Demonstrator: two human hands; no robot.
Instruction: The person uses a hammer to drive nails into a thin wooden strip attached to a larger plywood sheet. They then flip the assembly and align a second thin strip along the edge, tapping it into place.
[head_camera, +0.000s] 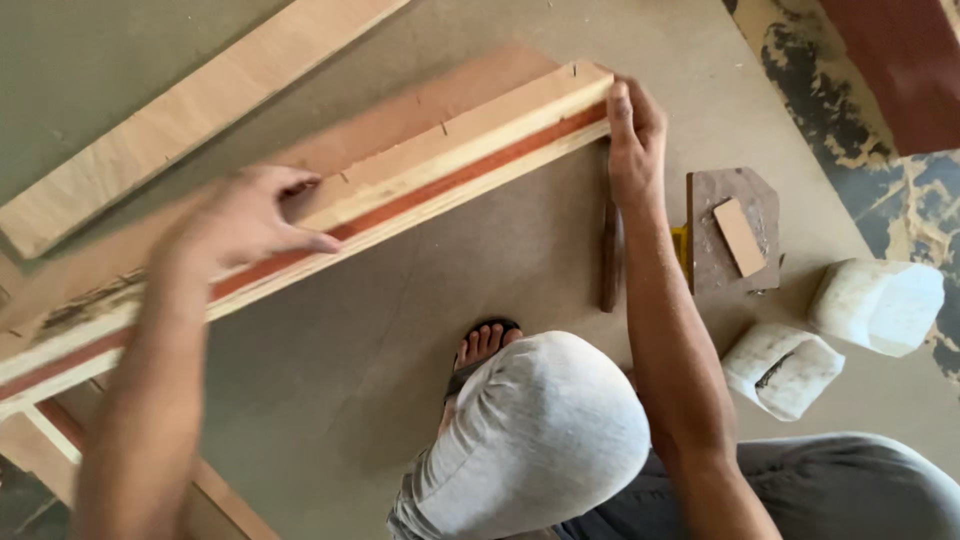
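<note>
**Both hands on a layered wood panel**

Layered wood panel, pale with a red-brown middle ply, stands on edge across the brown floor board. Left hand, blurred, fingers curled over its top edge near mid-length. Right hand clasps the far end, fingers together, thumb along the face. Dark wooden stick lies just below that end. Two white plastic containers sit well apart to the right.

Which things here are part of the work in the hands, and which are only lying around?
In hand:
- layered wooden plank
- left hand resting on its top
- right hand gripping its end

Lying about:
- second plank
- dark wooden stick
- small board piece
- two white containers
</note>
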